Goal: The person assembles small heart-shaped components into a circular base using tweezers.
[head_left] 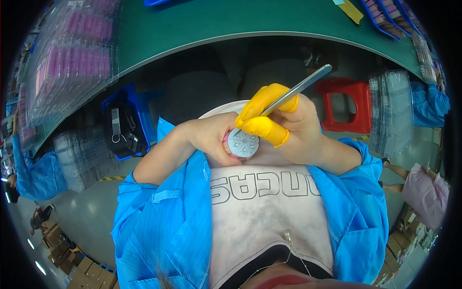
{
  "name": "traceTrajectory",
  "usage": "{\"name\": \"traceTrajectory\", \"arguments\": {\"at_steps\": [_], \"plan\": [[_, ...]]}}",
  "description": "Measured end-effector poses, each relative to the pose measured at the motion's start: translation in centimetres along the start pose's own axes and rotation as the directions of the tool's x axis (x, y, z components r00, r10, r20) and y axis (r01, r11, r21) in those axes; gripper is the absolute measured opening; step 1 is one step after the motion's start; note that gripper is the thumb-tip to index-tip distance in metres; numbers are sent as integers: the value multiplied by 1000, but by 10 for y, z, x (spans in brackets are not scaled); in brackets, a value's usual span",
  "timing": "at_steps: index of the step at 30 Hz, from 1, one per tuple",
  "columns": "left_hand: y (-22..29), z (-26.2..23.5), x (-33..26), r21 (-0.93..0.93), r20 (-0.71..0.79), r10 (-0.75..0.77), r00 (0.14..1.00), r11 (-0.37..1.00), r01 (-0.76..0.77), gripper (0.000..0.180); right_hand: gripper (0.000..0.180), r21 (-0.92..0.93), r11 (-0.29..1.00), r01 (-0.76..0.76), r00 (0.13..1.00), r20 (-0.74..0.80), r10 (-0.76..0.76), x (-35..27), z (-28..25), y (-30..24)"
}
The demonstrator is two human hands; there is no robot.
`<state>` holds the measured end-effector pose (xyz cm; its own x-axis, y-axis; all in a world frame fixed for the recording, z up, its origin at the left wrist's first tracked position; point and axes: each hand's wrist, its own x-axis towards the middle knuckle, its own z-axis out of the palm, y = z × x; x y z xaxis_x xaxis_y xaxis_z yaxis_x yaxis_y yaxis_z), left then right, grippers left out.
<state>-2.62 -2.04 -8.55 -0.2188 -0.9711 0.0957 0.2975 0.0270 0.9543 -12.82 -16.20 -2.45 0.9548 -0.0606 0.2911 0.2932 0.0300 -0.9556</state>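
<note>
Two hands: left hand [209, 135] curled around the disc [243, 144]; right hand [294, 123] pinching the metal tool [303, 87].
Disc place: before the shirt [269, 212], apart from the worktop [231, 19].
Disc feel: I judge it light and stiff, its small raised dots perhaps fragile.
Disc grip: I'd hold the rim, keeping fingers off the patterned face.
Tool feel: slim, probably slippery; I'd trust the yellow finger covers [272, 132] for friction.
Tool tip: I can't see it clearly.

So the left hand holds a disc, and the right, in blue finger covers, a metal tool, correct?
Not blue: the head view shows yellow finger covers on the right hand holding the metal tool; the left hand holds the disc.
</note>
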Motion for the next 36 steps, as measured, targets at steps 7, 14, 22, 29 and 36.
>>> {"name": "traceTrajectory", "arguments": {"at_steps": [7,14,22,29,36], "plan": [[10,4,3,-57,10,-68,998,996,69,48,19,-528,834,159,962,272,-11,7,-4,-19],[4,9,-1,-68,-149,-11,989,998,1,32,21,160,987,-31,995,-90,46,0,2,1],[16,12,0,13,-245,-81,966,996,86,31,20,84,994,-75,997,-30,78,1,-1,1],[13,12,-2,24,-227,-101,969,994,109,36,20,152,984,-91,993,-60,101,0,1,0],[10,14,-4,12,-241,-127,962,991,134,38,22,137,985,-107,993,-27,112,-1,1,0]]}}
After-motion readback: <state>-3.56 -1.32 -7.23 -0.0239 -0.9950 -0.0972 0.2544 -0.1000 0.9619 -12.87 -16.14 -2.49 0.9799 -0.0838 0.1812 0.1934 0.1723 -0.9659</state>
